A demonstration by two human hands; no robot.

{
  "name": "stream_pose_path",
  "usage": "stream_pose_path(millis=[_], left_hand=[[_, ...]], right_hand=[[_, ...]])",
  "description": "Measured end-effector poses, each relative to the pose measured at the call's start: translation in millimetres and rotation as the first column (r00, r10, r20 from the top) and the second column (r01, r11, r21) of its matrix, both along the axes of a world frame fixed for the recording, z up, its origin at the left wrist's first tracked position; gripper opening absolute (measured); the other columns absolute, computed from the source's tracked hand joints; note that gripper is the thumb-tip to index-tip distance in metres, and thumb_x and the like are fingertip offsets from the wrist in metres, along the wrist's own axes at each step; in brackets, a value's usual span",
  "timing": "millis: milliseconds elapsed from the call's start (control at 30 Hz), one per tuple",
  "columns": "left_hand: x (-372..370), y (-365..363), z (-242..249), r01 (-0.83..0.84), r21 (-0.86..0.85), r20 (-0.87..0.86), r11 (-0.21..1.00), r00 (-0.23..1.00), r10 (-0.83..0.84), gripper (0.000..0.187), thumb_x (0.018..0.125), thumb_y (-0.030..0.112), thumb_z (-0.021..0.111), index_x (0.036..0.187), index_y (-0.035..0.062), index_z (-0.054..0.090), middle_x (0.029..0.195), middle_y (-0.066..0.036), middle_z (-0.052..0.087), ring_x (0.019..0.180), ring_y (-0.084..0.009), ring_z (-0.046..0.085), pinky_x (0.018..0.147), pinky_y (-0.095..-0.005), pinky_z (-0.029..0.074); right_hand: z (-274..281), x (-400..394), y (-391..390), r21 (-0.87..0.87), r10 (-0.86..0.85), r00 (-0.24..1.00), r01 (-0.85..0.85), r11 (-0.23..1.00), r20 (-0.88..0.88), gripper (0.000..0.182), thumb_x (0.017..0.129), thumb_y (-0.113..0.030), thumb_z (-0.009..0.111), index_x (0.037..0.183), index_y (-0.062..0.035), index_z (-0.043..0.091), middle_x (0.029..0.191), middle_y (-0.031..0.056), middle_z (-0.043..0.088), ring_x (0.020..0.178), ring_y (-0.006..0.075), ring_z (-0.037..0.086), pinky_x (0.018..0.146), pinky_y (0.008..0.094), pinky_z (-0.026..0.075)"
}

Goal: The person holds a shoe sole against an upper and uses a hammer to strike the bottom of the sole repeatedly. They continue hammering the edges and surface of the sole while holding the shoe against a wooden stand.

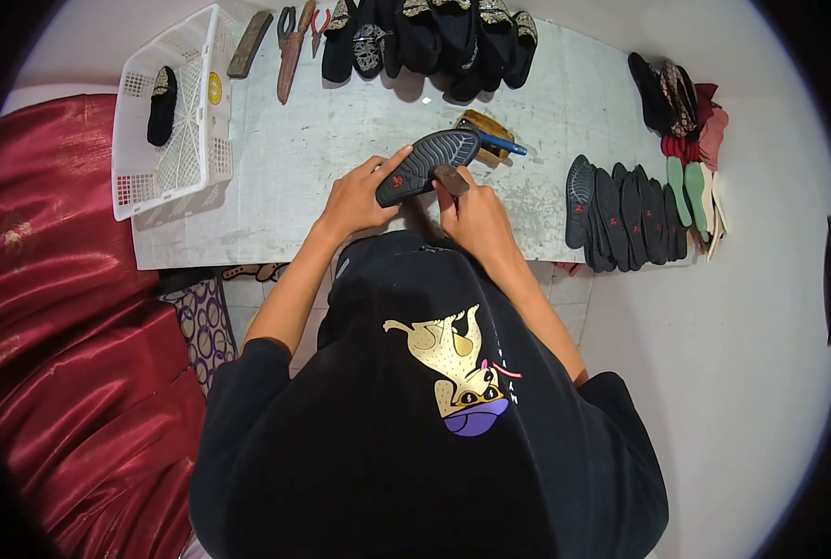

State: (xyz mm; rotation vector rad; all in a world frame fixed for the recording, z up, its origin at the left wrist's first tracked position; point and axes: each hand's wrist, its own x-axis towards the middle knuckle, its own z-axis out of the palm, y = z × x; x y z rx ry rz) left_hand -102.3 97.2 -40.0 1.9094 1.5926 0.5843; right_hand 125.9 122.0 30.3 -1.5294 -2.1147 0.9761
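A black shoe sole (pixel 417 165) with a ridged tread and a red mark is tilted up over the near part of the table, tread side toward me. My left hand (pixel 358 197) grips its left end, fingers along the edge. In my right hand (pixel 476 212) is a short, dark brown, blunt-ended tool (pixel 452 180), held against or just over the sole's near edge; its working end is hidden. Just beyond the sole lies a worn wooden block (pixel 486 126), with a blue pen-like stick (pixel 507 144) across it.
A white plastic basket (pixel 220 140) at left holds a black shoe (pixel 162 107). A brown bar (pixel 250 45), scissors (pixel 286 26), a brown-sheathed tool (pixel 292 65) and red pliers (pixel 319 28) lie behind. Black shoes (pixel 425 42) line the back; several soles (pixel 609 214) and green insoles (pixel 695 196) stand right.
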Motion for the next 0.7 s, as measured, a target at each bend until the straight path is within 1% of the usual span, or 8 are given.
stream_pose_path(millis=[100, 167, 233, 300, 367, 500, 633, 700], left_hand=[[-3.3, -0.4, -1.5, 0.006, -0.020, 0.008, 1.000, 1.000, -0.006, 0.107, 0.068, 0.020, 0.084, 0.167, 0.0338, 0.044, 0.123, -0.010, 0.072, 0.104, -0.0354, 0.073, 0.088, -0.0441, 0.062], [-3.3, 1.3, -5.7, 0.011, 0.039, 0.037, 0.999, 0.999, -0.013, 0.109, 0.070, 0.018, 0.084, 0.167, 0.0428, 0.040, 0.120, -0.008, 0.073, 0.099, -0.0364, 0.075, 0.086, -0.0469, 0.063], [-2.3, 1.5, -1.6, 0.003, 0.021, 0.014, 1.000, 1.000, -0.003, 0.109, 0.070, 0.018, 0.083, 0.167, 0.0429, 0.040, 0.118, -0.008, 0.073, 0.098, -0.0367, 0.075, 0.085, -0.0474, 0.063], [-1.3, 2.6, 3.1, 0.002, 0.006, -0.004, 1.000, 1.000, -0.002, 0.109, 0.070, 0.018, 0.083, 0.167, 0.0430, 0.040, 0.116, -0.008, 0.074, 0.097, -0.0370, 0.075, 0.084, -0.0479, 0.064], [-1.2, 6.9, 6.3, 0.012, -0.065, -0.005, 0.998, 1.000, -0.012, 0.110, 0.066, 0.018, 0.084, 0.167, 0.0363, 0.043, 0.110, -0.009, 0.074, 0.097, -0.0365, 0.074, 0.083, -0.0468, 0.061], [-0.6, 9.1, 2.5, 0.043, -0.015, -0.039, 0.999, 0.998, -0.044, 0.111, 0.066, 0.018, 0.084, 0.167, 0.0366, 0.042, 0.107, -0.009, 0.074, 0.095, -0.0364, 0.074, 0.082, -0.0471, 0.061], [1.8, 15.5, 7.0, 0.029, -0.047, 0.014, 0.998, 1.000, -0.028, 0.112, 0.066, 0.019, 0.084, 0.167, 0.0371, 0.041, 0.108, -0.009, 0.074, 0.098, -0.0365, 0.074, 0.082, -0.0476, 0.061], [-3.1, 12.5, 7.2, 0.035, -0.067, -0.010, 0.997, 0.999, -0.036, 0.112, 0.066, 0.019, 0.085, 0.168, 0.0372, 0.041, 0.110, -0.010, 0.074, 0.099, -0.0366, 0.074, 0.083, -0.0477, 0.061]], right_hand=[[4.7, -1.1, 1.0, -0.042, -0.013, 1.000, 0.013, 0.999, 0.014, 0.020, 0.104, -0.018, 0.066, 0.116, -0.0026, 0.068, 0.079, 0.0293, 0.070, 0.076, 0.0523, 0.070, 0.065, 0.0559, 0.055], [11.3, 1.4, -0.5, 0.005, 0.006, 1.000, -0.006, 1.000, -0.004, 0.020, 0.104, -0.018, 0.066, 0.117, -0.0028, 0.068, 0.078, 0.0289, 0.070, 0.076, 0.0521, 0.070, 0.065, 0.0555, 0.055], [8.8, 3.0, -2.8, 0.041, 0.033, 0.999, -0.032, 0.999, -0.021, 0.020, 0.104, -0.018, 0.066, 0.117, -0.0030, 0.069, 0.077, 0.0285, 0.070, 0.075, 0.0518, 0.070, 0.064, 0.0550, 0.055], [2.5, 3.6, -4.6, -0.026, 0.026, 0.999, -0.025, 0.999, 0.046, 0.020, 0.103, -0.018, 0.067, 0.117, -0.0036, 0.069, 0.075, 0.0275, 0.069, 0.073, 0.0511, 0.070, 0.063, 0.0547, 0.054], [10.3, 4.1, -4.6, -0.003, 0.034, 0.997, -0.034, 0.999, 0.062, 0.020, 0.103, -0.018, 0.067, 0.118, -0.0040, 0.069, 0.074, 0.0273, 0.069, 0.072, 0.0511, 0.070, 0.063, 0.0548, 0.054], [5.9, -2.4, -8.2, 0.063, 0.049, 0.999, -0.048, 0.997, -0.014, 0.021, 0.102, -0.018, 0.068, 0.119, -0.0048, 0.068, 0.072, 0.0261, 0.069, 0.071, 0.0512, 0.069, 0.061, 0.0546, 0.053], [0.2, -6.7, 0.4, 0.040, 0.061, 0.995, -0.065, 0.997, 0.080, 0.019, 0.102, -0.015, 0.068, 0.118, -0.0049, 0.067, 0.071, 0.0253, 0.068, 0.071, 0.0512, 0.069, 0.060, 0.0544, 0.054], [3.7, -11.2, -0.8, 0.122, 0.055, 0.998, -0.053, 0.991, -0.018, 0.016, 0.102, -0.015, 0.068, 0.113, -0.0044, 0.067, 0.071, 0.0254, 0.068, 0.071, 0.0511, 0.069, 0.060, 0.0547, 0.054]])
